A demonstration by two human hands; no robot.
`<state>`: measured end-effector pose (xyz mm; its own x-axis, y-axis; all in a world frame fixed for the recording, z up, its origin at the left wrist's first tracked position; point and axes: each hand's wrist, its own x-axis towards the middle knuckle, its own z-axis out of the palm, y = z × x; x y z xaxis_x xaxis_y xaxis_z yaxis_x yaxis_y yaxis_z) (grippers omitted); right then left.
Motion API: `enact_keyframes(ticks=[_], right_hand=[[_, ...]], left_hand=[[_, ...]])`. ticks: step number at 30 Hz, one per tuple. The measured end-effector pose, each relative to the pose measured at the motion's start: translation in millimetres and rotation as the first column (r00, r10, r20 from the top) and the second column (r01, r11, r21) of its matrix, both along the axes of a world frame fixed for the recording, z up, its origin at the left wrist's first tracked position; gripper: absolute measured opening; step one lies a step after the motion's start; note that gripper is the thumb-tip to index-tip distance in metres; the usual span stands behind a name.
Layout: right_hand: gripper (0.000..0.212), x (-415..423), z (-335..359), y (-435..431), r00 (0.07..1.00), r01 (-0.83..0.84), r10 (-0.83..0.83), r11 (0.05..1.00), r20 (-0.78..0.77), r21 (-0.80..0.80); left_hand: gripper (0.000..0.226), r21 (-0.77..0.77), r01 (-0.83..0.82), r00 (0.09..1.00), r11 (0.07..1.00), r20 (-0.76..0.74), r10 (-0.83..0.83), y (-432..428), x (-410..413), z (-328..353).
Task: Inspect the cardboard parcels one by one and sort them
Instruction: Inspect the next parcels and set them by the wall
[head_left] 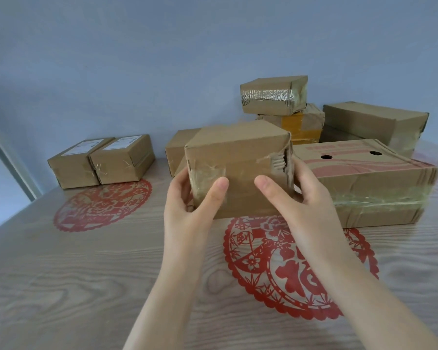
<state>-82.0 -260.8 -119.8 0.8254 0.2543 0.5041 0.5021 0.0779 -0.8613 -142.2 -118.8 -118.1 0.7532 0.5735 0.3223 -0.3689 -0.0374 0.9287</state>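
Observation:
A brown cardboard parcel [240, 157] with clear tape and a torn right edge is held up over the table's middle. My left hand [187, 198] grips its left side, thumb on the front face. My right hand [296, 198] grips its right side by the torn edge, thumb also on the front. Two small labelled parcels [101, 160] sit side by side at the left. Behind and to the right lies a pile: a long parcel with red print [369, 178], a taped parcel on top [273, 96], a yellow-taped one [301, 125] and a large one [374, 122].
The wooden table [61, 274] carries red paper-cut decorations, one [101, 205] at the left and one [288, 269] under my hands. Another parcel [177, 147] stands behind the held one. A blue-grey wall closes the far side. A window frame [8, 160] shows at the left.

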Motion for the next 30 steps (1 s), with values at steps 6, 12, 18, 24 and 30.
enact_keyframes(ticks=[6, 12, 18, 24, 30], right_hand=[[0.047, -4.1, 4.8, -0.3, 0.999, -0.027, 0.028, 0.999, 0.046, -0.017], [0.053, -1.9, 2.6, -1.8, 0.998, -0.038, 0.041, 0.997, -0.044, 0.072], [0.06, -4.0, 1.4, 1.9, 0.994, -0.1, 0.101, 0.995, -0.047, 0.008], [0.046, -0.7, 3.6, -3.7, 0.985, -0.126, 0.134, 0.989, -0.109, 0.078], [0.057, -2.5, 6.3, -1.9, 0.991, -0.122, 0.125, 0.991, -0.057, 0.05]], left_hand=[[0.069, 0.0, 0.023, 0.999, 1.0, 0.025, -0.023, -5.4, -0.7, -1.0], [0.066, 0.035, 0.053, 0.997, 0.998, 0.054, -0.055, -2.6, -2.3, -1.1], [0.065, -0.019, -0.005, 0.998, 1.0, 0.061, 0.006, 6.1, -2.6, -0.6], [0.073, 0.033, 0.042, 0.998, 0.999, 0.047, -0.044, 3.1, -0.4, -2.5], [0.075, 0.009, 0.028, 0.999, 1.0, 0.043, -0.028, 8.5, -1.6, -0.8]])
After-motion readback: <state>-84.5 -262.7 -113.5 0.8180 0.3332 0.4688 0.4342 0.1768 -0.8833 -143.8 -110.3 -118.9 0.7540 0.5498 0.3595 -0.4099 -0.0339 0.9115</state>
